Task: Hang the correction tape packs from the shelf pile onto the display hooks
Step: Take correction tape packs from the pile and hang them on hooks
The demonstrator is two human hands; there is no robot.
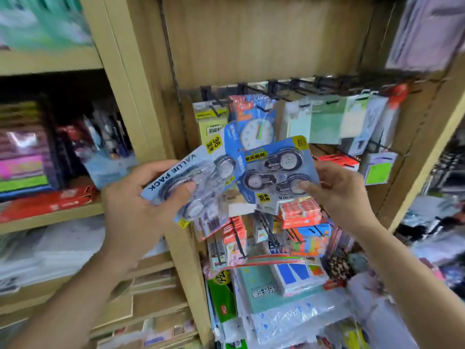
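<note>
Thick tan wooden upright (pixel 133 84) running down centre-left; behind the right bay, a brown ribbed back panel (pixel 264 39); left bay shows pale wooden shelf boards (pixel 50 64) one above another, deep shadow between them; a second tan wooden post (pixel 427 152) slants at far right; light soft and even.

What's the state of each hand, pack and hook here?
left hand: grips left pack, thumb across its blister
left pack: held, off the hooks, print upside down
right hand: pinches right pack at its lower right corner
right pack: held, tilted, not on a hook
timer pack: hanging on a hook
top hooks: several carry packs
</note>
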